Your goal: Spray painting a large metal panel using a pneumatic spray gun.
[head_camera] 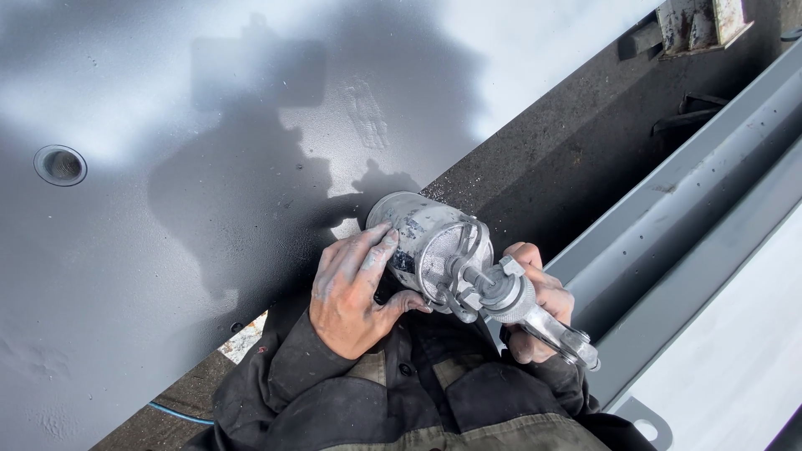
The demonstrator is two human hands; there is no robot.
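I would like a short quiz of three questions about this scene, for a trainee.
1. True or false: the left hand rests on the metal cup of the spray gun.
2. Which hand grips the gun's body? A) left B) right
3. What round thing sits in the grey painted panel at far left?

Key: 1 true; 2 B; 3 a small round hole with a metal rim.

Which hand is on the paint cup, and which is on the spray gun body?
The left hand is wrapped around the metal cup. The right hand holds the gun body, mostly hidden behind it.
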